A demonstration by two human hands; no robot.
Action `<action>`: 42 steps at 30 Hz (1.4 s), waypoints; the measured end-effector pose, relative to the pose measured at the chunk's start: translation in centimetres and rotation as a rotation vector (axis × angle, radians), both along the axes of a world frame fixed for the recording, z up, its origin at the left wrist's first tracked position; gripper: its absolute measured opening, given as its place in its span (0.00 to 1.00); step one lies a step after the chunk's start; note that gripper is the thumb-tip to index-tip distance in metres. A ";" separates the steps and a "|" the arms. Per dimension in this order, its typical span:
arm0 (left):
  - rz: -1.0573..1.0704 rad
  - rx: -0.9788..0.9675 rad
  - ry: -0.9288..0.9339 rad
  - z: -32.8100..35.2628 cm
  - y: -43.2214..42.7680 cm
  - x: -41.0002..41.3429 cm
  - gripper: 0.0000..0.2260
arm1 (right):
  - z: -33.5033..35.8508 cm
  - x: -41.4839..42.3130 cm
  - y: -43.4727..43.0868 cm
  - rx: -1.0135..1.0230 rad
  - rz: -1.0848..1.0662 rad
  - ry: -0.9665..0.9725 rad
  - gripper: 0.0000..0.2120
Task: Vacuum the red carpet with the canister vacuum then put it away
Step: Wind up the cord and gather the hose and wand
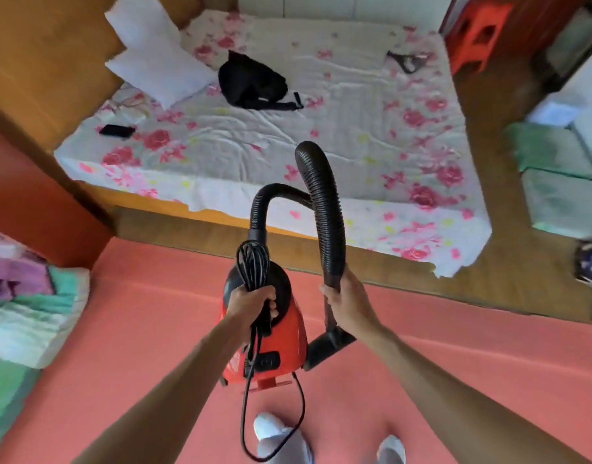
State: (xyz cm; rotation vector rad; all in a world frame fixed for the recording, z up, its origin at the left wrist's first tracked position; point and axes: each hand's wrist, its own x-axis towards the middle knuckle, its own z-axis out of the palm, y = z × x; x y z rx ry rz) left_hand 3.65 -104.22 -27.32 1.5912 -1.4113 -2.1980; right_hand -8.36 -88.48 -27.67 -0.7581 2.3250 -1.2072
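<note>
Two hands busy | left hand [254, 304] fingers closed on coiled cord [253, 266] and red vacuum [271, 343] — lifted over red carpet [154, 329] | right hand [346, 304] grips hose [324, 209] | cord bundled — probably carrying; can't tell if cleaning's done

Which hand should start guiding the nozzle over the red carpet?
Right. The right hand already grips the hose just above the nozzle, while the left hand is occupied holding the vacuum and coiled cord.

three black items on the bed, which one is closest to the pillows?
The black bag, mid-bed, right beside the white pillows. The phone lies further down toward the bed's left edge; the small strap item is far right.
</note>
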 end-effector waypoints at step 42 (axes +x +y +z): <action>-0.698 0.309 -0.109 -3.5 71.8 -57.3 0.10 | -1.9 -40.9 71.6 0.340 -0.797 -0.016 0.20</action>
